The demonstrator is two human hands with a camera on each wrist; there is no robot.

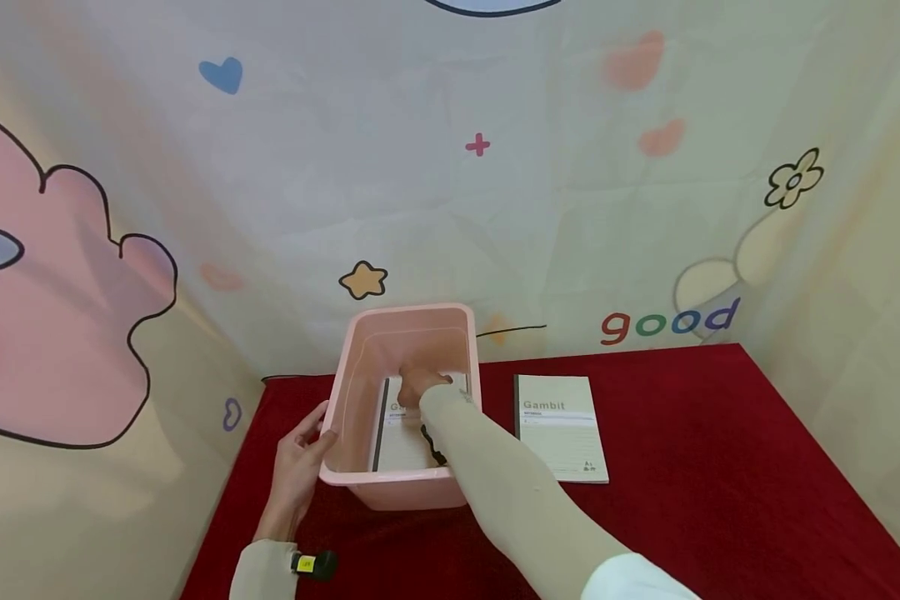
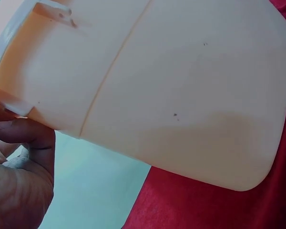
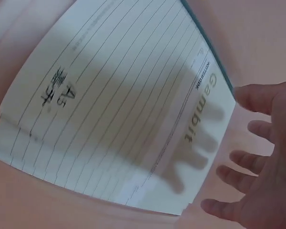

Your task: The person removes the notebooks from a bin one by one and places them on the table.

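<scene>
A pink plastic bin (image 1: 386, 478) stands at the left of the table. My left hand (image 1: 300, 458) grips its left rim, thumb on the rim; the left wrist view shows those fingers (image 2: 26, 131) bent at the bin's lip. Inside the bin lies a Gambit notebook (image 3: 133, 95), with stepped edges at one corner that suggest another beneath. My right hand (image 3: 262, 167) is down in the bin, fingers spread at the notebook's titled end. Its thumb is close to the corner; whether it touches, I cannot tell. To the right of the bin lies a second Gambit notebook (image 1: 558, 429).
Red cloth (image 1: 682, 450) covers the table. A patterned curtain (image 1: 495, 233) hangs behind it and along both sides. A thin black cable (image 1: 292, 377) runs along the table's back edge. My right forearm crosses the bin's front right rim.
</scene>
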